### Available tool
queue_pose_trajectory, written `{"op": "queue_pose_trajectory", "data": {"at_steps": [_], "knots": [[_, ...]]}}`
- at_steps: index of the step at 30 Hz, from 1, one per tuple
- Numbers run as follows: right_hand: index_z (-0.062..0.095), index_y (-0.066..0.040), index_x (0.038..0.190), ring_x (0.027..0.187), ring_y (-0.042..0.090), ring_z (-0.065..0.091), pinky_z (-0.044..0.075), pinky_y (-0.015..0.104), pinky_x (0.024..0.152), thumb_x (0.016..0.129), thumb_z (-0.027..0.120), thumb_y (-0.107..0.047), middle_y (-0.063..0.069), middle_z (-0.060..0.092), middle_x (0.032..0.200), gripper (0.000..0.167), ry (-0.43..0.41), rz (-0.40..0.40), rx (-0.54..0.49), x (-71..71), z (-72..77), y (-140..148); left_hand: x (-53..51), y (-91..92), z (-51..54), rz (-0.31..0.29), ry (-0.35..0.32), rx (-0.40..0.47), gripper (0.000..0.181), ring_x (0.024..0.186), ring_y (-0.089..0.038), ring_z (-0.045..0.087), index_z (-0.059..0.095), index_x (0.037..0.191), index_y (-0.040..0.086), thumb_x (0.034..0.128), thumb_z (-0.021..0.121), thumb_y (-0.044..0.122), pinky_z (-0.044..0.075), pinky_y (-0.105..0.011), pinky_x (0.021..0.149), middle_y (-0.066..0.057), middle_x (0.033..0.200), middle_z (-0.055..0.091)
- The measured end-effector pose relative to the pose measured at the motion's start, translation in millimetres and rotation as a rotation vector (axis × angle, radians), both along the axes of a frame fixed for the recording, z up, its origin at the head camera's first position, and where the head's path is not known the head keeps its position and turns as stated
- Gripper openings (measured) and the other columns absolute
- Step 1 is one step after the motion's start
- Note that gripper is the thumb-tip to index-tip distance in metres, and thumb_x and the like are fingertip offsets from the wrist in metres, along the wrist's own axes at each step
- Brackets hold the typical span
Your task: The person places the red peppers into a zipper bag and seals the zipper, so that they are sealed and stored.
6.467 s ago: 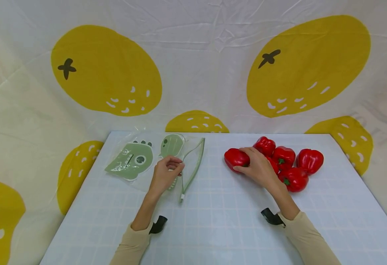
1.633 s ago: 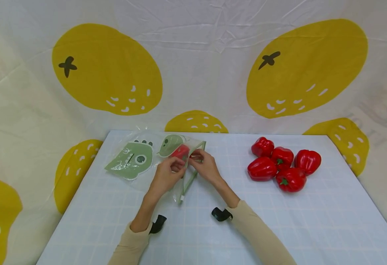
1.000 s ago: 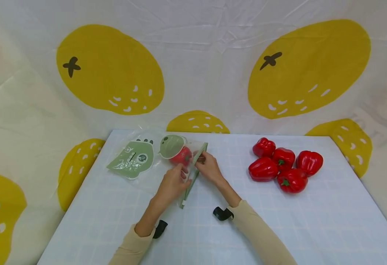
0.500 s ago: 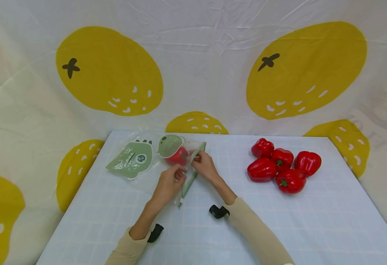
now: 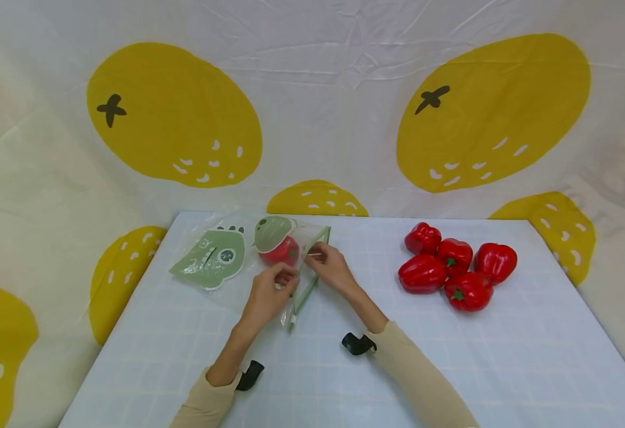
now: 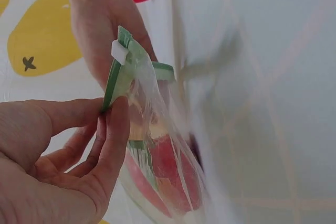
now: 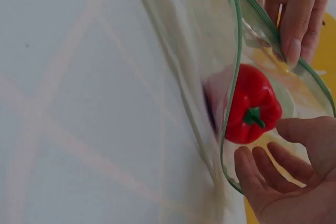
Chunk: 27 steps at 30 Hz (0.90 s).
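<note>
A clear bag with a green edge [image 5: 307, 294] and dinosaur print lies on the table, a red pepper [image 5: 281, 252] inside it. My left hand [image 5: 268, 294] pinches the green edge [image 6: 111, 85], close to the white slider [image 6: 119, 52] in the left wrist view. At the bag's mouth is my right hand [image 5: 336, 270]. The right wrist view shows the right hand [image 7: 286, 192] with thumb and fingers apart and loosely bent beside the bag's edge, the thumb tip close to the red pepper [image 7: 254, 103]. Whether it touches either one is unclear.
Several red peppers [image 5: 421, 274] stand grouped on the right side of the pale checked table [image 5: 398, 368]. A white cloth with yellow fruit shapes [image 5: 175, 113] hangs behind and at the sides.
From the pepper group, my right hand has brought one pepper to the bag and let it go inside. Lately that pepper has shifted slightly left; both hands have moved only a little.
</note>
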State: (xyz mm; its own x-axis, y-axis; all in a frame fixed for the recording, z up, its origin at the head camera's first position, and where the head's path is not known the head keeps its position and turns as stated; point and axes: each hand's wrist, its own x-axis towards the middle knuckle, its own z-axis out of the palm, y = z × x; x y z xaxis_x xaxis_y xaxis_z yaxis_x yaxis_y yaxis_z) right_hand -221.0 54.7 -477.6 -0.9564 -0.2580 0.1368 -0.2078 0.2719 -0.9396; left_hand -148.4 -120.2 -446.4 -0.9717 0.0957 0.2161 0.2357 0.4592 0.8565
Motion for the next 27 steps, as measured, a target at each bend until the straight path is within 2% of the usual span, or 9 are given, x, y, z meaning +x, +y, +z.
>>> {"op": "queue_pose_trajectory", "data": {"at_steps": [5,10,15,22,27], "knots": [[0.067,0.0,0.124,0.115,0.031,0.067,0.055,0.042,0.1,0.099,0.069,-0.013,0.017,0.07,0.122,0.028,-0.002,0.04,0.001,6.2,6.0,13.7,-1.8,-0.2,1.7,0.006,-0.014,0.02,0.012,0.079,-0.024,0.069,0.072,0.1,-0.002,0.0886,0.075,-0.005,0.059,-0.026,0.069,-0.011,0.087,0.073],[0.066,0.002,0.127,0.115,0.03,0.067,0.054,0.042,0.101,0.1,0.068,-0.015,0.018,0.07,0.123,0.032,0.007,0.043,-0.001,10.9,11.3,29.8,-4.1,0.5,1.7,0.007,-0.049,0.057,0.013,0.078,-0.026,0.07,0.072,0.101,-0.004,0.0885,0.075,-0.005,0.059,-0.024,0.065,-0.014,0.088,0.073],[0.065,0.003,0.13,0.118,0.029,0.065,0.052,0.042,0.104,0.1,0.068,-0.017,0.018,0.069,0.126,0.036,-0.02,0.023,-0.004,15.3,19.4,45.7,-7.0,0.3,-1.8,0.012,-0.083,0.101,0.014,0.079,-0.027,0.07,0.072,0.102,-0.006,0.0888,0.075,-0.005,0.06,-0.025,0.063,-0.015,0.09,0.072],[0.063,0.001,0.133,0.121,0.029,0.063,0.05,0.042,0.106,0.102,0.066,-0.02,0.018,0.066,0.131,0.038,-0.044,-0.022,0.006,19.4,30.0,67.3,-9.4,-0.3,-3.8,0.023,-0.094,0.153,0.014,0.078,-0.028,0.07,0.072,0.102,-0.006,0.0887,0.077,-0.004,0.061,-0.028,0.061,-0.016,0.09,0.072],[0.063,-0.003,0.134,0.121,0.027,0.063,0.051,0.039,0.105,0.101,0.067,-0.022,0.015,0.066,0.133,0.038,-0.055,-0.066,0.05,24.6,38.4,81.4,-10.6,0.1,-4.3,0.025,-0.103,0.196,0.017,0.079,-0.03,0.07,0.071,0.104,-0.008,0.0889,0.076,-0.004,0.062,-0.03,0.061,-0.019,0.091,0.072]]}}
